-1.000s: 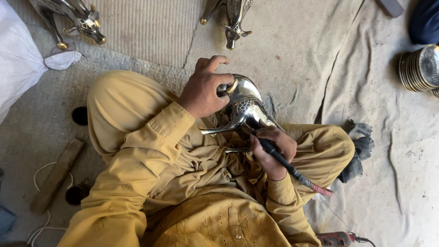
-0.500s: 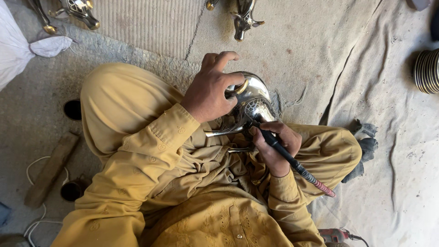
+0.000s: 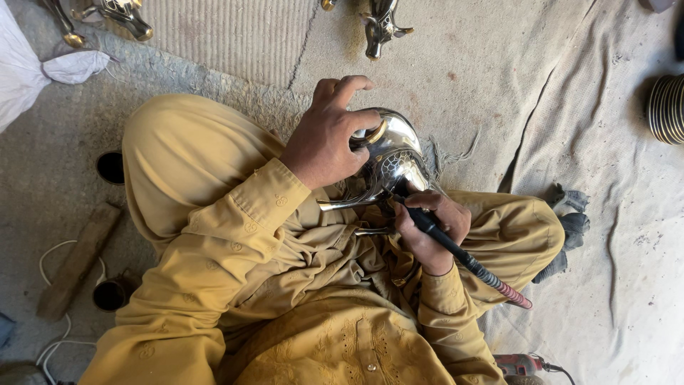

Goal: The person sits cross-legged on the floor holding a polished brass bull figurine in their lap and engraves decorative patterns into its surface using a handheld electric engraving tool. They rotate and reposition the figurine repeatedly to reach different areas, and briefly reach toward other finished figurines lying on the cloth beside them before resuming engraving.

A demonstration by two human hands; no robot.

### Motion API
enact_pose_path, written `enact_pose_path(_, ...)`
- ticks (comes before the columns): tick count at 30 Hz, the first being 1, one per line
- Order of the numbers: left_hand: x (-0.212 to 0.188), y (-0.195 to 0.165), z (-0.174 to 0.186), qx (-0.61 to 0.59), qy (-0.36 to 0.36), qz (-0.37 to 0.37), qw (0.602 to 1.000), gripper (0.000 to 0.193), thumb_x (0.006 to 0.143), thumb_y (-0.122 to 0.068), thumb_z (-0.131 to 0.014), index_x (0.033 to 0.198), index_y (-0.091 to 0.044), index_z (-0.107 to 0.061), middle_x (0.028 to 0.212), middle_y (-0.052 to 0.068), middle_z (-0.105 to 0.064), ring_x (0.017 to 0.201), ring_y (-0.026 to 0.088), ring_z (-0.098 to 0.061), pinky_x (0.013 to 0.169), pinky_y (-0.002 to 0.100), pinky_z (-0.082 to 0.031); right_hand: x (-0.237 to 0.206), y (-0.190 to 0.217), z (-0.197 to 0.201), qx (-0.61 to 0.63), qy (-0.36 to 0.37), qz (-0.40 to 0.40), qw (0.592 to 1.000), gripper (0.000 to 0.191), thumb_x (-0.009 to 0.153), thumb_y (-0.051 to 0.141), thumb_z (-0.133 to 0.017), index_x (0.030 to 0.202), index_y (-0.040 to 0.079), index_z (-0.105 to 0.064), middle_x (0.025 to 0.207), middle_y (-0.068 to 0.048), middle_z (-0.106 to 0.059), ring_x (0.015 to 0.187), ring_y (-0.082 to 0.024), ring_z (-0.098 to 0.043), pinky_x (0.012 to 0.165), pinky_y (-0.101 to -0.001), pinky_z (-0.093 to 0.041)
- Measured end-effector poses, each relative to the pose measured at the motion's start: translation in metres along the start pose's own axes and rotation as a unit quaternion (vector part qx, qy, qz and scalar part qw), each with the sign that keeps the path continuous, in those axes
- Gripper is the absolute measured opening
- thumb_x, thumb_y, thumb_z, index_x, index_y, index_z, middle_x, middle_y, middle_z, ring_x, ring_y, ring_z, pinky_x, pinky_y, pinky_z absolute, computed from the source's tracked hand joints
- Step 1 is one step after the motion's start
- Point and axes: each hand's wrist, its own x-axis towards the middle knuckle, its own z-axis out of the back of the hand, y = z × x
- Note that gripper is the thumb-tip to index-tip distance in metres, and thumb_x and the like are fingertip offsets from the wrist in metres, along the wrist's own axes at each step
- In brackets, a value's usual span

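Note:
I sit cross-legged in mustard-yellow clothes. My left hand grips a shiny silver metal figure with a patterned body, resting on my lap. My right hand holds a black pen-like engraving tool with a pink-banded rear end; its tip touches the figure's patterned side just below my left hand.
Two similar metal figures lie at the top, one at top left, one at top middle. A stack of metal plates sits at right. A wooden block, dark cups, white cord, a red power tool and a grey sock surround me.
The view has shifted slightly, so everything sits a little to the right and lower. My left hand has regripped higher over the figure; the tool stays against it.

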Motion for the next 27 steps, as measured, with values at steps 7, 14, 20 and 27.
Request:
enact_pose_path(7, -0.004, -0.005, 0.004, -0.005, -0.007, -0.002, 1.000, 0.038, 0.066, -0.007, -0.087, 0.103, -0.009, -0.077, 0.142, 0.012, -0.045, 0.123, 0.035, -0.046, 0.105, 0.041, -0.050, -0.004, 0.003, 0.001, 0.017, 0.013, 0.039, 0.999, 0.015, 0.080, 0.006, -0.079, 0.083, 0.003, -0.064, 0.073, -0.007, -0.066, 0.066, -0.017, -0.068, 0.091, -0.0349, -0.063)
enact_pose_path(14, -0.006, -0.006, 0.007, -0.009, -0.007, 0.001, 1.000, 0.038, 0.066, -0.007, -0.085, 0.103, -0.009, -0.077, 0.143, 0.012, -0.045, 0.123, 0.035, -0.046, 0.106, 0.042, -0.049, -0.006, 0.008, -0.003, 0.047, 0.039, 0.059, 0.996, 0.014, 0.081, 0.002, -0.077, 0.083, 0.003, -0.064, 0.076, -0.008, -0.070, 0.070, -0.018, -0.071, 0.098, -0.0394, -0.061)
enact_pose_path(20, -0.008, -0.006, 0.009, 0.001, 0.000, 0.000, 1.000, 0.037, 0.067, -0.005, -0.085, 0.103, -0.008, -0.076, 0.142, 0.012, -0.044, 0.122, 0.036, -0.045, 0.105, 0.042, -0.048, -0.008, 0.007, -0.012, 0.060, 0.015, 0.082, 0.995, 0.012, 0.083, 0.001, -0.076, 0.086, 0.002, -0.065, 0.077, -0.007, -0.071, 0.066, -0.014, -0.070, 0.083, -0.0333, -0.058)
enact_pose_path(27, -0.015, -0.002, 0.013, -0.018, -0.020, -0.024, 0.999, 0.041, 0.066, -0.005, -0.085, 0.106, -0.010, -0.076, 0.142, 0.012, -0.044, 0.122, 0.036, -0.046, 0.107, 0.042, -0.047, 0.002, 0.017, -0.020, -0.015, -0.018, -0.027, 0.999, 0.014, 0.088, 0.002, -0.080, 0.094, -0.001, -0.068, 0.075, -0.005, -0.069, 0.061, -0.008, -0.061, 0.058, -0.0216, -0.048)
